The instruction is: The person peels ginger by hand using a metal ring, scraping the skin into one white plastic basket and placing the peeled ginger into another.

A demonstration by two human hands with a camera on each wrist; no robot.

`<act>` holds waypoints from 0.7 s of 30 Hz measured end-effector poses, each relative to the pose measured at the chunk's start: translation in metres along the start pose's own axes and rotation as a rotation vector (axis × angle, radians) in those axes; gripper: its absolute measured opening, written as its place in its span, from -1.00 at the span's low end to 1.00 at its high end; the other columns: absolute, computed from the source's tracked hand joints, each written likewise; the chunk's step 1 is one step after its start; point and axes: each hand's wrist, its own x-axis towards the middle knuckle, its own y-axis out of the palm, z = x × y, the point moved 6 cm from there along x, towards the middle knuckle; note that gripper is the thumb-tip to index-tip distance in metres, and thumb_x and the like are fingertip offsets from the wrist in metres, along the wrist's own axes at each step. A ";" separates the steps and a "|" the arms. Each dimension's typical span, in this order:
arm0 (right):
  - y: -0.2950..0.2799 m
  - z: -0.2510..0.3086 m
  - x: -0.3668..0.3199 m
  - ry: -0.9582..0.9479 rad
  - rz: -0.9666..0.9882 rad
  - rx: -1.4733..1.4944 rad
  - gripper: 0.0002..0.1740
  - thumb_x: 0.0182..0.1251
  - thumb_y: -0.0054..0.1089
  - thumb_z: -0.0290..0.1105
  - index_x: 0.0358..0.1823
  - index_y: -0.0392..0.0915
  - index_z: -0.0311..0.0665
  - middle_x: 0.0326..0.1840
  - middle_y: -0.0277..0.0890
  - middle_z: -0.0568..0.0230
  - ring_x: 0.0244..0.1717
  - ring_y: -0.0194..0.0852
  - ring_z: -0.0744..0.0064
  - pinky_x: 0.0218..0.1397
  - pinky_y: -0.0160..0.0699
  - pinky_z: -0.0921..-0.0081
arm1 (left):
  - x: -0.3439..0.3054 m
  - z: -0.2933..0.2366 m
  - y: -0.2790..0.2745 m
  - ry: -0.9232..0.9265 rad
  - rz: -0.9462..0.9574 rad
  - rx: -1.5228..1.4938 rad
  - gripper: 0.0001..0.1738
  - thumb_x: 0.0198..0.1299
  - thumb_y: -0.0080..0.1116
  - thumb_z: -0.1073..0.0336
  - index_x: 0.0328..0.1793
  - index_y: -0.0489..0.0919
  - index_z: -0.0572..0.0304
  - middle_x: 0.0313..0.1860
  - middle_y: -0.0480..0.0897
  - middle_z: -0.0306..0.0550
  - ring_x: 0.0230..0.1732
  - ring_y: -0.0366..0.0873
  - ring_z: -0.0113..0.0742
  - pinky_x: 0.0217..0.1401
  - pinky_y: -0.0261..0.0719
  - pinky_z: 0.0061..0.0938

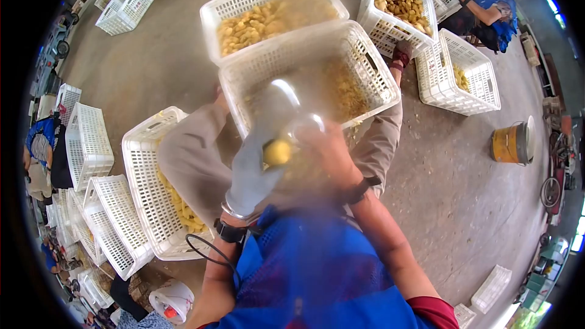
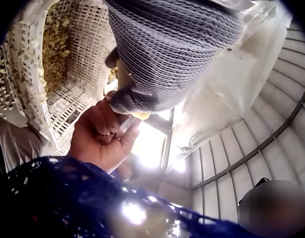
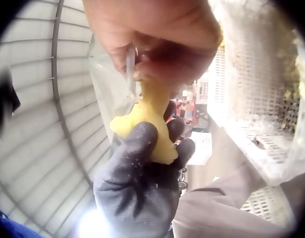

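My left hand, in a grey knit glove with a dark palm, holds a knobby yellow piece of peeled ginger between thumb and fingers. Bare, my right hand pinches a small, pale, flat blade against the top of the ginger; its handle is hidden in the fingers. Both hands meet above my lap, at the near edge of a white crate with brownish scraps in it. A blurred patch covers part of the head view there.
Behind stands another white crate of ginger, with a fuller crate to its right. A crate with yellow pieces sits by my left leg. Farther right are a low crate and a yellow bucket. Other people sit around.
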 end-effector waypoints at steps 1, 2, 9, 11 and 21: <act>0.002 0.000 -0.001 -0.004 0.010 -0.013 -0.76 0.31 0.43 -0.24 -0.23 0.69 -0.28 -0.51 0.56 0.39 -0.60 0.35 0.63 -0.54 0.25 0.60 | -0.001 0.006 0.004 -0.048 0.023 -0.039 0.02 -0.05 0.47 0.48 0.64 0.31 0.30 0.37 0.62 0.07 0.23 0.65 -0.14 0.27 0.60 -0.35; 0.003 0.000 -0.001 -0.008 0.020 -0.026 -0.76 0.30 0.44 -0.25 -0.21 0.70 -0.29 -0.49 0.57 0.38 -0.59 0.36 0.63 -0.53 0.26 0.60 | -0.003 0.014 0.010 -0.098 0.047 -0.077 -0.01 -0.04 0.48 0.46 0.61 0.34 0.31 0.31 0.66 0.04 0.20 0.66 -0.15 0.23 0.61 -0.35; 0.012 -0.009 -0.001 0.031 0.146 -0.114 -0.74 0.30 0.44 -0.28 -0.11 0.72 -0.31 -0.47 0.58 0.40 -0.54 0.41 0.64 -0.49 0.32 0.61 | -0.010 0.025 0.028 -0.317 0.297 -0.283 -0.21 -0.02 0.60 0.24 0.36 0.51 0.30 0.12 0.71 -0.11 0.08 0.62 -0.35 0.18 0.60 -0.40; 0.011 -0.009 -0.003 0.046 0.153 -0.100 -0.75 0.31 0.43 -0.28 -0.13 0.72 -0.30 -0.46 0.58 0.41 -0.51 0.41 0.65 -0.46 0.32 0.62 | -0.012 0.020 0.031 -0.376 0.292 -0.508 -0.19 -0.04 0.61 0.24 0.36 0.51 0.31 0.10 0.70 -0.12 0.07 0.61 -0.37 0.18 0.60 -0.41; -0.022 0.020 -0.032 -0.032 0.195 -0.322 -0.80 0.29 0.33 -0.44 -0.11 0.74 -0.38 -0.36 0.66 0.43 -0.35 0.51 0.68 -0.27 0.44 0.63 | -0.012 0.074 0.019 -0.329 0.143 -0.405 -0.18 -0.11 0.55 0.52 0.39 0.50 0.32 0.16 0.70 -0.09 0.16 0.67 -0.30 0.27 0.64 -0.40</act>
